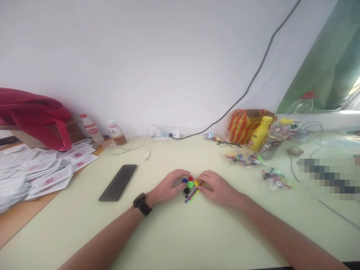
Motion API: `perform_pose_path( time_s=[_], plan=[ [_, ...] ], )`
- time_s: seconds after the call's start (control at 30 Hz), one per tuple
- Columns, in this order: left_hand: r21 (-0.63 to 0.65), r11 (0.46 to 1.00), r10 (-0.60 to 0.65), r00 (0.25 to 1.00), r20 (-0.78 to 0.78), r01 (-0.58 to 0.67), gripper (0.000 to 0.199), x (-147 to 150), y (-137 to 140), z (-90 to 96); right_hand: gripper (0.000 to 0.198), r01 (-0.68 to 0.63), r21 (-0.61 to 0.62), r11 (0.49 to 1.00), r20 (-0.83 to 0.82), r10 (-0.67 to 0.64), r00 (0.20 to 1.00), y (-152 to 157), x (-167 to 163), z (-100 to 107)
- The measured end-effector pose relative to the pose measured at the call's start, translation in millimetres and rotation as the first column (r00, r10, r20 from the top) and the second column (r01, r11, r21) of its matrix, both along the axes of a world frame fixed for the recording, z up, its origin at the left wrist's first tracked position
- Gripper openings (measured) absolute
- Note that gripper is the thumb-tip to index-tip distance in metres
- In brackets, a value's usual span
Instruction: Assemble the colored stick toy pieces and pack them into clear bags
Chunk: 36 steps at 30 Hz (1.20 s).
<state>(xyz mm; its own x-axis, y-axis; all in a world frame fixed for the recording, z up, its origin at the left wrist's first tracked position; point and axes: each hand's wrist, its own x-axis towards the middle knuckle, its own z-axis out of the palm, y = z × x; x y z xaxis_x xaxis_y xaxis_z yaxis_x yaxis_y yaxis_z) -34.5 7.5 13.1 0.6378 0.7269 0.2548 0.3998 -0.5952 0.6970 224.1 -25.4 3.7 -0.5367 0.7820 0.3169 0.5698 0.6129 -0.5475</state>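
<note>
On the pale table, my left hand [171, 185] curves round the left side of a small group of coloured discs, thumb and fingers apart. A blue disc [185, 180] lies by its fingertips, with a red disc [191, 179], a green disc [190, 184] and a black disc [186, 190] close by. My right hand [218, 188] is at the other side, beside a yellow disc [196, 182]. Its thumb and fingers close round the upper ends of several thin coloured sticks [192, 195], whose lower ends point toward me. Part of the sticks is hidden by the fingers.
A black phone [118, 183] lies left of my hands. Bagged coloured pieces [277, 179] and another bag of pieces [243, 159] lie to the right, near glasses [229, 144] and bottles [260, 134]. Stacked white packets [47, 176] cover the far left. A power strip [164, 136] sits by the wall.
</note>
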Motion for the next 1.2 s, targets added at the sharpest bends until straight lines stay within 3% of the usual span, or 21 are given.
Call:
perform_pose_path(
  time_s=[0.3, 0.5, 0.77, 0.97, 1.07, 1.2],
  plan=[
    [0.119, 0.993, -0.004, 0.999, -0.049, 0.010, 0.041, 5.2, 0.4, -6.4, 0.027, 0.003, -0.053, 0.999, -0.054, -0.006, 0.999, 5.8, 3.8, -4.1],
    [0.244, 0.966, 0.112, 0.989, -0.097, -0.086, 0.030, 5.2, 4.2, -10.8, 0.019, 0.038, -0.066, 0.997, -0.051, -0.042, 0.998, 17.5, 16.6, -9.0],
    [0.144, 0.959, 0.255, 0.965, -0.070, -0.243, 0.016, 3.4, 8.6, -17.6, 0.015, 0.127, 0.019, 0.992, -0.015, -0.127, 0.992, 30.6, 29.2, -14.3],
    [0.121, 0.950, 0.274, 0.954, 0.125, -0.289, 0.019, 1.0, 17.5, -21.7, 0.014, 0.143, 0.058, 0.988, -0.108, -0.136, 0.985, 25.0, 27.3, -2.0],
    [0.123, 0.930, 0.314, 0.923, 0.222, -0.346, 0.022, 1.1, 18.6, -17.9, 0.013, 0.154, -0.033, 0.988, -0.173, -0.158, 0.972, 16.0, 22.1, 5.5],
    [0.089, 0.895, 0.409, 0.883, 0.232, -0.438, 0.020, 0.2, 19.9, -15.5, 0.017, -0.003, -0.238, 0.971, -0.182, -0.042, 0.982, -0.8, 10.3, 13.8]
  ],
)
